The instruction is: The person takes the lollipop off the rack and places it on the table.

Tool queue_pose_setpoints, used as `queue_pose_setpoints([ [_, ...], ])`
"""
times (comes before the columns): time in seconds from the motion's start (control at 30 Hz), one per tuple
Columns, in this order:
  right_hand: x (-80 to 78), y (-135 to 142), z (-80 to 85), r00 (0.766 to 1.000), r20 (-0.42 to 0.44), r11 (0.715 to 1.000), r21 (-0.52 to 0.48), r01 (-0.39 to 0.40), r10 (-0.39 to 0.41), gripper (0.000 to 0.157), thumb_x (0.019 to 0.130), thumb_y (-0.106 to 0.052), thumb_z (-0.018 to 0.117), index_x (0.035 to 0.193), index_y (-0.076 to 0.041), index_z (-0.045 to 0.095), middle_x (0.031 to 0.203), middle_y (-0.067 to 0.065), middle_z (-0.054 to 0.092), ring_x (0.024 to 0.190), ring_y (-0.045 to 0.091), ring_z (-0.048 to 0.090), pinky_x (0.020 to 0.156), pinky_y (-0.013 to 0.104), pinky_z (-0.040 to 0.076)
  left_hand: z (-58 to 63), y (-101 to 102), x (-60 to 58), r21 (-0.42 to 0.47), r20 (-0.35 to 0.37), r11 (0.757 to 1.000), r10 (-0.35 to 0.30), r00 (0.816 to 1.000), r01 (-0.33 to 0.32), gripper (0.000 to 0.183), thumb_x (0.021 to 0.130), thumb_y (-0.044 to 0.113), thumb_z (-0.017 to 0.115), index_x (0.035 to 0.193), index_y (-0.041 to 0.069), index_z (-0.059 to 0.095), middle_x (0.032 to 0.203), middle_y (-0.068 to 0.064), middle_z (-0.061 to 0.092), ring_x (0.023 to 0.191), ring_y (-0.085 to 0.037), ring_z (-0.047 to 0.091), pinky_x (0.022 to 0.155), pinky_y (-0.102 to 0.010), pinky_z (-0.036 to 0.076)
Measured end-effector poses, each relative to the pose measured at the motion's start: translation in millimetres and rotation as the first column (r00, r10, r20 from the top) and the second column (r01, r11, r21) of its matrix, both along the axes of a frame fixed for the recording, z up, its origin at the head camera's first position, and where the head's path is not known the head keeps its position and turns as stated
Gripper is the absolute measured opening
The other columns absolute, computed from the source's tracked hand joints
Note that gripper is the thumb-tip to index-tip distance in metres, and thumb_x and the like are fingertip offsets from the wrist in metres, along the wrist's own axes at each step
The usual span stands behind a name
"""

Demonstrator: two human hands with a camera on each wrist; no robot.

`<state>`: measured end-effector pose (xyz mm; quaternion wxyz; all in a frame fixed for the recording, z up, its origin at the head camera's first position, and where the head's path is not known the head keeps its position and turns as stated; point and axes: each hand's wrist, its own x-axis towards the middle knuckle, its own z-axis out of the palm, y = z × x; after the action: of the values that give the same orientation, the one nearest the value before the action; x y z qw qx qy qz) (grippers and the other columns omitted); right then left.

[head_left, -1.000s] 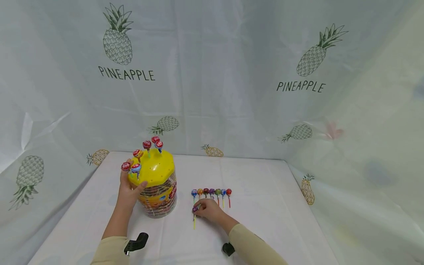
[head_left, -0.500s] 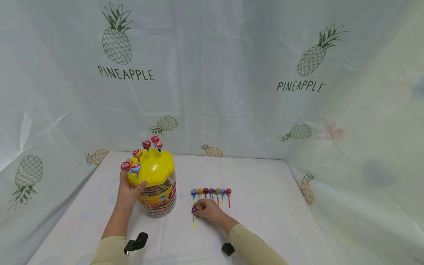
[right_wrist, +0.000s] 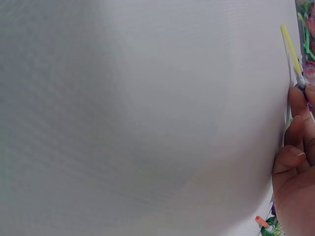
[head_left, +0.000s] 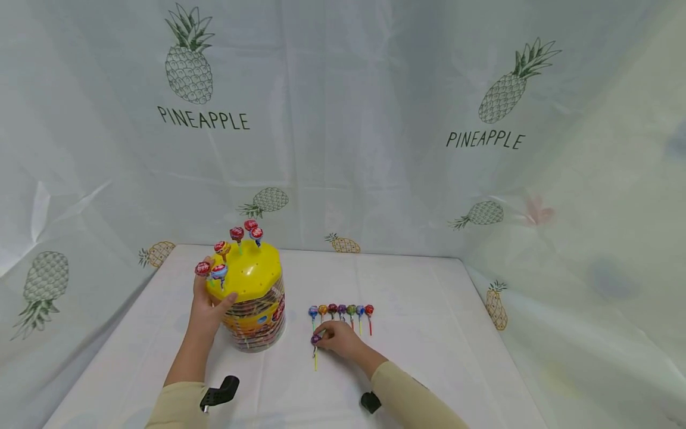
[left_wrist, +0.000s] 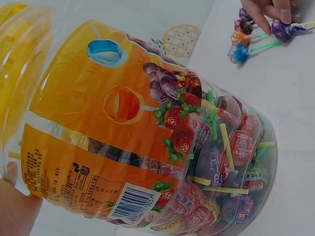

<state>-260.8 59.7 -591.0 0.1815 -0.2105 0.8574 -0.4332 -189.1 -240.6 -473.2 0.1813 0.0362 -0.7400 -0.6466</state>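
In the head view, a clear jar of lollipops (head_left: 259, 326) stands on the table at left. Its yellow lid (head_left: 254, 274) has several lollipops stuck upright near the left and back edges. My left hand (head_left: 206, 310) grips the jar's upper left side, thumb in front; its fingers are partly hidden behind the lid. To the right of the jar, my right hand (head_left: 343, 339) pinches a purple-wrapped lollipop (head_left: 315, 339) by its head, the yellow stick (right_wrist: 290, 49) pointing toward me. Just beyond lies a row of lollipops (head_left: 369, 310), some sticks hidden by the hand.
A white cloth covers the table (head_left: 418, 333). Behind it hangs a pale curtain (head_left: 364, 119) printed with pineapples. Black camera mounts (head_left: 222, 391) sit at both wrists.
Both hands stay almost in place. The purple lollipop has shifted and turned very slightly in my right hand. The jar has not visibly moved.
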Motion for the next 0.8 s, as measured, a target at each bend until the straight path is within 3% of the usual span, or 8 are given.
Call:
queue_pose_setpoints([
  [0.57,2.3,5,4.6,1.000,-0.001,1.000,-0.023,-0.011,0.011,0.018,0.089,-0.010,0.071,0.105,-0.015,0.072,0.076,-0.006,0.064,0.069,0.009,0.057,0.065,0.025,0.049,0.1,0,-2.1,0.017,-0.004,1.000,-0.006,1.000,0.006,0.091,0.093,0.017,0.067,0.156,0.036,0.003,0.157,-0.006,0.013,0.146,-0.028,0.011,0.117,-0.055,0.009],
  [0.8,-9.6,8,22.0,1.000,-0.002,0.997,-0.077,0.024,-0.025,0.022,0.089,-0.009,0.071,0.110,-0.009,0.071,0.078,-0.003,0.064,0.071,0.013,0.057,0.062,0.025,0.048,-1.1,0,-1.2,0.011,-0.002,1.000,-0.006,1.000,0.006,0.091,0.093,0.019,0.067,0.156,0.035,0.003,0.156,-0.008,0.015,0.146,-0.029,0.011,0.116,-0.056,0.008],
])
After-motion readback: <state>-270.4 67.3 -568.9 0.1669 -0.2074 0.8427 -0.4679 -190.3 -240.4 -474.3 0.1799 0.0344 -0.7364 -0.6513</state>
